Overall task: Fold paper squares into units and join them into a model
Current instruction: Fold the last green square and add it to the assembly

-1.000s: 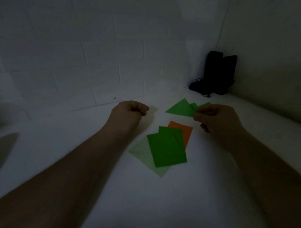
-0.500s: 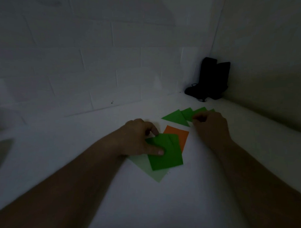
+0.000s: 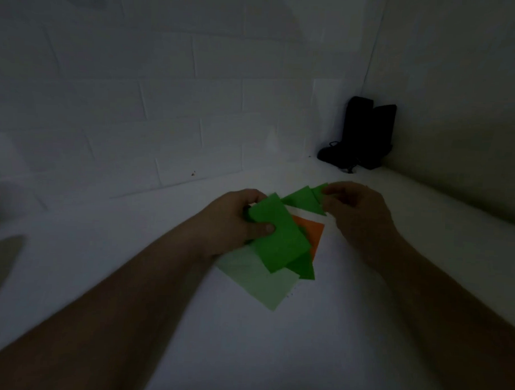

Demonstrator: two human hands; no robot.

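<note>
My left hand [image 3: 235, 220] pinches a bright green paper square [image 3: 281, 239] by its left edge, thumb on top, lifting it off the pile. Under it lie another green sheet [image 3: 305, 268], an orange square [image 3: 313, 230] and a pale green square [image 3: 259, 279] on the white table [image 3: 274, 356]. My right hand [image 3: 357, 216] holds a folded green unit [image 3: 304, 199] with pointed flaps, pinched at its right end just beyond the pile. The light is dim.
A black object with a cable [image 3: 363, 137] stands in the back right corner against the white brick wall [image 3: 166, 104]. The plain side wall [image 3: 457, 129] runs along the right. A dark shape [image 3: 0, 261] shows at the left edge.
My left hand came down from a fist beside the pile, took the top green square and lifted it toward the folded unit. My right hand stayed holding the folded unit.
</note>
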